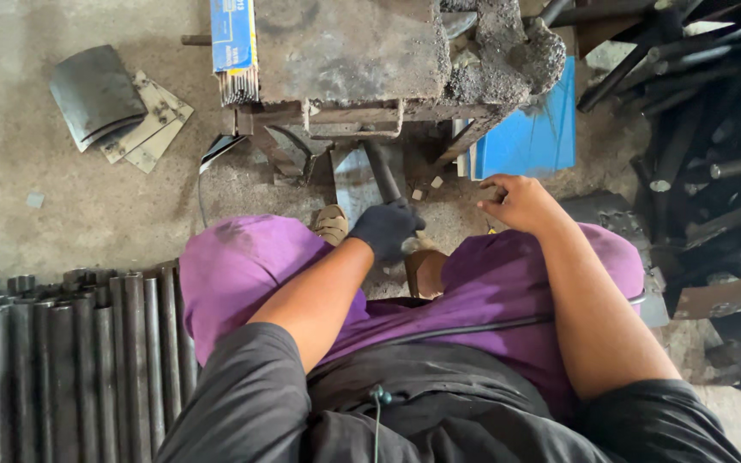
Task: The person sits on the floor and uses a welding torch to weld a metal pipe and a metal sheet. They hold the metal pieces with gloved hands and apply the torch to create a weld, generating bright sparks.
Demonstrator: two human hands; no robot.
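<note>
I sit with purple trousers over a concrete floor. My left hand (pixel 385 228), in a dark glove, is closed around the lower end of a dark metal rod (pixel 381 170) that slants up toward the rusty metal work stand (pixel 349 51). My right hand (pixel 515 201), bare, hovers low beyond my right knee with its fingers curled; whether it grips anything is hidden. A sandalled foot (pixel 331 225) shows between my knees.
Several steel pipes (pixel 62 360) lie stacked at the lower left. Curved and flat metal plates (pixel 117 107) rest on the floor at the upper left. A box of welding rods (pixel 235 51) sits on the stand. A blue panel (pixel 529 137) leans behind it. Dark scrap rods (pixel 696 111) pile up at right.
</note>
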